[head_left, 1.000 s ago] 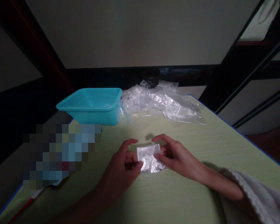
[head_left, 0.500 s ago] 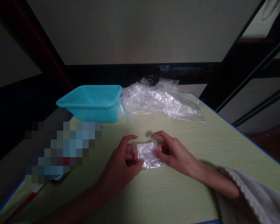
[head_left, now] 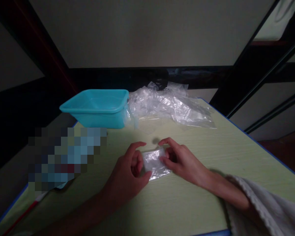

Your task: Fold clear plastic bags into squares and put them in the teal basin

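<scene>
While the small folded square of clear plastic film [head_left: 154, 163] lay flat on the pale green table [head_left: 191, 203], you pinched it from both sides: your left hand [head_left: 127, 173] gripped its left edge, your right hand [head_left: 180, 160] its right, fingers closed, keeping it taut. It sat well in front of the turquoise plastic tub [head_left: 98, 108], whose right side touched a heap of crumpled clear bags [head_left: 169, 105].

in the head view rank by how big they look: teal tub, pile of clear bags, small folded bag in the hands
1. pile of clear plastic bags and teal plastic tub: close in size, and the pile spreads wider, so I would not rank them firmly.
2. small folded plastic bag: clearly smallest, though nearest the camera.
</scene>
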`<state>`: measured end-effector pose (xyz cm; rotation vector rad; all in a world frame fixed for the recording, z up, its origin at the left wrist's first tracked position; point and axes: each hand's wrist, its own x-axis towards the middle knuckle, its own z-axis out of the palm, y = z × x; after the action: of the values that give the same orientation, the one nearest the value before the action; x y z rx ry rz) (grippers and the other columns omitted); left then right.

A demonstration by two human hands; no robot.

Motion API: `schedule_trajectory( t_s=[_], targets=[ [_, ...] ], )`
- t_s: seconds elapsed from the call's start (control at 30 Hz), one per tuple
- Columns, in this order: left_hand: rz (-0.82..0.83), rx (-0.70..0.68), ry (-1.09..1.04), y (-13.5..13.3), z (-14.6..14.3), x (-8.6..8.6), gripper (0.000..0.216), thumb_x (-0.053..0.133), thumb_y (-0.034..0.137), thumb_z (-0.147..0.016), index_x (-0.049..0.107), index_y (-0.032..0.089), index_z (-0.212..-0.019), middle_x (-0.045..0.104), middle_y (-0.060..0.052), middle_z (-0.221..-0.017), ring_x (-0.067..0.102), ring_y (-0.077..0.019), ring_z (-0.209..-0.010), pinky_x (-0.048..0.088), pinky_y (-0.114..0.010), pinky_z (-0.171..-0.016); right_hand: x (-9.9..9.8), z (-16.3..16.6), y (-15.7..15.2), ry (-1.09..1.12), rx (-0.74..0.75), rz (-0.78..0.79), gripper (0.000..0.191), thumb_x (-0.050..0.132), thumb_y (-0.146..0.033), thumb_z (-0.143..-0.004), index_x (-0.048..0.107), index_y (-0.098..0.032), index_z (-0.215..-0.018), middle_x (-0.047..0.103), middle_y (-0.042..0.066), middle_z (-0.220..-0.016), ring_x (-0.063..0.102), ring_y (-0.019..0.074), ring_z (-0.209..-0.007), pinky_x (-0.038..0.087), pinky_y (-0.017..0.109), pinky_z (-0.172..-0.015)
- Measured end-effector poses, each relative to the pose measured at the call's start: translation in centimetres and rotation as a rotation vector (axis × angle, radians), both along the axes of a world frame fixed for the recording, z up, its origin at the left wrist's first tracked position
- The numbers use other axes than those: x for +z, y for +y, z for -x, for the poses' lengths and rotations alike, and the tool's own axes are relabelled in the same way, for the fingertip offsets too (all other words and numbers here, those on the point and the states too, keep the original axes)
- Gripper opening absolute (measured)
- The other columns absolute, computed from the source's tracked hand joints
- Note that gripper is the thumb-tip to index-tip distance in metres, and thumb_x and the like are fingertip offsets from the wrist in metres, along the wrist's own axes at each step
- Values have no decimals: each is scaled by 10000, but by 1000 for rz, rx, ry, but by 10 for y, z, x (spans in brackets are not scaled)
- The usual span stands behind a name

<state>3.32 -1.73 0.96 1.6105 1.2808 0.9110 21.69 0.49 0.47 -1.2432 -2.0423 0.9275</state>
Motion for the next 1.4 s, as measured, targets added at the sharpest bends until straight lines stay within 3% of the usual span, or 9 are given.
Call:
schedule_trajectory(
  t_s=[0.1,0.2,0.3,0.57,0.8,1.0,1.13,1.27,1.4],
  targets=[
    [-258,22,164,0,5,0,393,583,129,-652,496,182,-1031,412,81,-623,429,-88,-507,384,-182,-467,-1,0,0,17,12,1,280,514,-117,-776,455,-181,-1042,463,-77,-562,456,106,-474,331,215,-461],
    [-563,-77,341,1,10,-5,362,550,129,-696,510,173,-1053,538,-24,-865,541,-167,-792,484,-293,-708,-1,0,1,31,19,6,281,514,-130,-781,456,-180,-1051,465,-75,-567,461,106,-478,335,215,-463],
    [-690,-222,470,1,13,-10,410,520,143,-763,466,145,-1170,529,-121,-1158,497,-238,-1082,431,-396,-925,-1,-1,0,36,19,0,280,510,-139,-784,455,-181,-1056,472,-73,-571,462,104,-479,336,213,-461],
    [-668,-545,721,-1,12,-11,572,490,196,-862,280,94,-1384,305,-152,-1477,214,-238,-1385,224,-448,-1118,-2,0,1,39,26,-7,259,504,-178,-801,462,-174,-1057,484,-71,-562,464,109,-473,339,213,-451],
    [-601,-622,804,-2,14,-11,670,490,339,-893,188,75,-1429,229,-163,-1503,167,-245,-1399,207,-433,-1124,-3,0,1,42,26,-27,283,511,-135,-789,442,-166,-1062,501,-69,-580,488,110,-479,368,218,-465],
    [-591,-636,853,-2,14,-11,668,490,380,-896,225,66,-1423,233,-171,-1499,181,-265,-1393,212,-445,-1119,3,-7,-4,-193,18,-360,181,501,-159,-831,509,-123,-1008,577,84,-885,563,188,-735,485,335,-639],
    [-556,-631,852,-3,14,-9,582,533,400,-874,376,121,-1361,301,-163,-1477,227,-296,-1376,228,-488,-1103,7,-8,-9,-263,159,-499,275,438,-210,-899,523,-64,-1116,580,168,-1070,553,248,-978,495,413,-813],
    [-524,-623,802,-3,13,-8,534,571,401,-855,437,178,-1320,418,-138,-1411,307,-301,-1341,227,-519,-1095,6,-5,-12,-389,347,-496,602,455,-411,-913,336,-24,-1358,404,230,-1392,371,276,-1293,325,499,-1047],
    [-524,-632,785,-3,13,-8,572,564,431,-855,402,204,-1355,351,-151,-1451,261,-321,-1361,229,-543,-1083,3,-6,-13,-514,424,-375,804,364,-577,-894,163,-20,-1437,195,245,-1486,181,291,-1385,135,576,-1098]
  ],
)
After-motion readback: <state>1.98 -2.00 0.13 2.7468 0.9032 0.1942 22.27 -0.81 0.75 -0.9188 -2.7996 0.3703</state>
